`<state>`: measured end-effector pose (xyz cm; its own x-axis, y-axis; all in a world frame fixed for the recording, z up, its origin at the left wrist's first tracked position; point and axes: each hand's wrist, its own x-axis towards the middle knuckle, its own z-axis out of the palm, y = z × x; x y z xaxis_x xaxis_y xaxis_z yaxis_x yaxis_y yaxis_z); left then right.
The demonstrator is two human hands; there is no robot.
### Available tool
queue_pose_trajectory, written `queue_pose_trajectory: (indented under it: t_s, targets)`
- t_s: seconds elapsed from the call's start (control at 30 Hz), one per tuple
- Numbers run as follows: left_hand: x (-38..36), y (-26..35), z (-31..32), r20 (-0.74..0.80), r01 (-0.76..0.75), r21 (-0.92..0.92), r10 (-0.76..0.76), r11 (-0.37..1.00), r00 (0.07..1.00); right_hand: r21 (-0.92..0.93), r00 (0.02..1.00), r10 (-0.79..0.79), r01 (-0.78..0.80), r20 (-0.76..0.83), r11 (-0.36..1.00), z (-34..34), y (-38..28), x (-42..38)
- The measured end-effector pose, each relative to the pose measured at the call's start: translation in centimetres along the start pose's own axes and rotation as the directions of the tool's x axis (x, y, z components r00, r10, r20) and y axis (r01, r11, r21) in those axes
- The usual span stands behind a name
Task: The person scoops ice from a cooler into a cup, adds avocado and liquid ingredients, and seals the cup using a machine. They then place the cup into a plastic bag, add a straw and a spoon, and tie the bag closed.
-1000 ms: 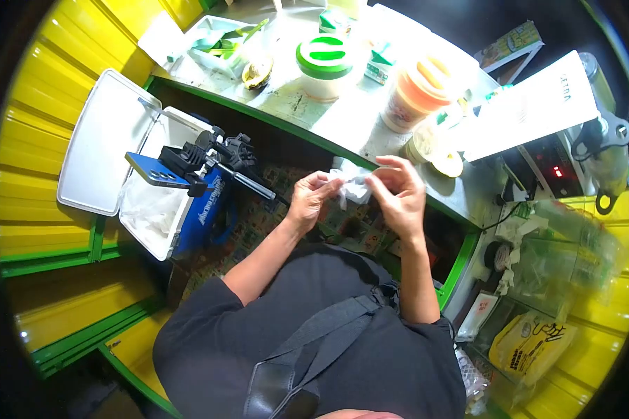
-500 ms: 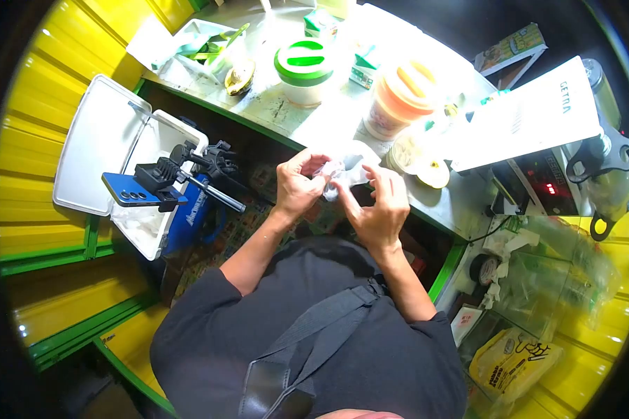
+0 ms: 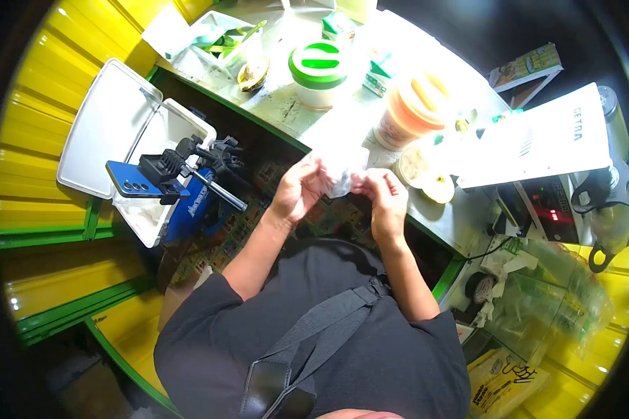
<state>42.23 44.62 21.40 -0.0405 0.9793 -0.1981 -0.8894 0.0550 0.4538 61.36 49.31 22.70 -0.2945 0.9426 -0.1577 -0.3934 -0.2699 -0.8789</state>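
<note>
A thin, crumpled clear plastic bag (image 3: pixel 337 180) stretches between my hands, just off the counter's front edge. My left hand (image 3: pixel 298 190) is closed on its left side, thumb and fingers pinching. On its right side, my right hand (image 3: pixel 384 199) pinches the plastic with thumb and forefinger. Bright glare washes out the bag's upper part. Beyond the bag on the counter (image 3: pixel 286 115) stand a tub with a green lid (image 3: pixel 319 66) and a tub with an orange lid (image 3: pixel 416 108). A halved pale fruit (image 3: pixel 438 190) lies to the right of my right hand.
An avocado-like fruit half (image 3: pixel 252 74) and a white container of green pieces (image 3: pixel 223 42) sit at the back left. A blue phone (image 3: pixel 136 179) on a mount stands before an open cooler (image 3: pixel 108 133). At right is a machine with a red display (image 3: pixel 553 206).
The bag has shifted slightly and catches more light. My right fingers have drawn together in a closer pinch, and my left hand has tilted a little. The camera view has shifted slightly.
</note>
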Motion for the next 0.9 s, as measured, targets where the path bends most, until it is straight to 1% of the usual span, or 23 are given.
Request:
queue_pose_trajectory:
  t_s: [0.03, 0.07, 0.13, 0.17, 0.23, 0.27, 0.3, 0.33, 0.37, 0.4, 0.43, 0.47, 0.5, 0.53, 0.57, 0.6, 0.63, 0.67, 0.73, 0.77, 0.83, 0.87, 0.9]
  targets:
    - [0.1, 0.0, -1.7, -0.101, 0.005, -0.024, -0.008, 1.000, 0.995, 0.072, 0.999, 0.040, -0.038, -0.028, 0.997, -0.1, -0.9, -0.1]
    - [-0.1, 0.4, -1.8, -0.099, 0.006, -0.022, -0.008, 1.000, 0.995, 0.203, 0.994, 0.107, -0.097, -0.039, 0.974, -0.4, -1.4, -0.1]
    - [0.0, 1.1, -1.8, -0.145, -0.016, -0.130, -0.004, 0.991, 0.989, 0.444, 0.962, 0.273, -0.252, 0.017, 0.860, -0.7, -2.2, -0.1]
    - [0.0, 1.4, -1.2, -0.068, -0.010, -0.184, -0.002, 0.983, 0.998, 0.454, 0.967, 0.256, -0.229, 0.001, 0.861, -0.8, -2.3, -0.1]
    - [0.3, 1.8, -0.9, 0.060, -0.024, -0.157, 0.034, 0.987, 0.998, 0.326, 0.970, 0.244, -0.229, -0.006, 0.917, -1.4, -2.9, 0.1]
    - [0.6, 1.8, -1.0, 0.137, -0.047, -0.135, 0.066, 0.990, 0.988, 0.323, 0.972, 0.232, -0.213, -0.022, 0.922, -1.9, -3.2, 0.3]
    - [0.9, 2.0, -0.7, 0.117, -0.095, -0.007, 0.095, 0.995, 0.988, 0.197, 0.988, 0.143, -0.128, -0.063, 0.972, -2.5, -3.3, 0.6]
    - [1.5, 1.8, -0.9, 0.127, -0.085, -0.017, 0.087, 0.996, 0.988, 0.063, 0.994, 0.053, -0.047, -0.092, 0.997, -3.1, -3.6, 0.9]
    - [2.2, 1.7, -0.7, 0.120, -0.187, 0.297, 0.158, 0.936, 0.980, -0.066, 0.992, 0.014, -0.022, -0.129, 0.998, -3.1, -4.7, 0.9]
    - [2.8, 1.6, -0.4, 0.135, -0.266, 0.581, 0.231, 0.769, 0.964, -0.074, 0.991, 0.009, -0.020, -0.136, 0.997, -3.1, -5.7, 0.7]
    - [2.9, 1.4, 0.0, 0.123, -0.282, 0.692, 0.276, 0.664, 0.953, -0.597, 0.924, -0.317, 0.134, -0.212, 0.791, -3.0, -6.5, 0.5]
    - [2.9, 1.4, 1.5, 0.121, -0.282, 0.689, 0.278, 0.668, 0.953, -0.937, 0.791, -0.605, 0.138, -0.090, 0.320, -2.7, -7.4, 0.4]
    - [3.0, 1.3, 3.0, 0.146, -0.311, 0.769, 0.321, 0.559, 0.936, -0.997, 0.802, -0.597, 0.011, -0.033, 0.070, -2.4, -8.7, 0.1]
    - [3.2, 1.2, 3.7, 0.176, -0.331, 0.836, 0.357, 0.437, 0.917, -0.998, 0.803, -0.595, 0.013, -0.031, 0.069, -2.5, -8.7, 0.3]
    - [3.5, 1.3, 4.1, 0.243, -0.361, 0.872, 0.348, 0.331, 0.906, -0.997, 0.848, -0.524, -0.075, -0.075, 0.022, -2.7, -8.5, 0.7]
    - [3.5, 1.3, 4.6, 0.243, -0.361, 0.872, 0.348, 0.330, 0.906, -0.987, 0.882, -0.454, -0.158, -0.127, -0.031, -2.9, -8.4, 1.2]
    - [3.4, 1.2, 5.3, 0.283, -0.360, 0.911, 0.330, 0.203, 0.901, -0.985, 0.906, -0.396, -0.170, -0.151, -0.015, -3.4, -8.0, 1.9]
    - [3.5, 1.2, 6.0, 0.321, -0.358, 0.931, 0.310, 0.069, 0.895, -0.986, 0.906, -0.397, -0.166, -0.147, -0.013, -3.9, -7.5, 2.5]
    - [4.1, 0.5, 5.4, 0.337, -0.386, 0.918, 0.333, 0.090, 0.881, -0.993, 0.886, -0.455, -0.112, -0.086, -0.031, -4.5, -6.5, 3.3]
    - [4.1, 0.5, 5.3, 0.343, -0.375, 0.925, 0.293, 0.059, 0.893, -0.994, 0.889, -0.450, -0.107, -0.082, -0.030, -4.4, -6.6, 3.4]
    - [4.6, 0.0, 4.3, 0.383, -0.395, 0.919, 0.249, -0.002, 0.890, -0.990, 0.896, -0.422, -0.144, -0.136, 0.013, -4.0, -7.0, 3.4]
    - [4.6, -0.3, 4.0, 0.381, -0.393, 0.920, 0.253, -0.003, 0.889, -0.990, 0.898, -0.420, -0.139, -0.132, 0.012, -4.1, -7.0, 3.3]
    - [4.6, -0.5, 3.9, 0.352, -0.371, 0.927, 0.226, 0.050, 0.908, -0.993, 0.896, -0.430, -0.118, -0.113, 0.014, -4.4, -7.1, 3.2]
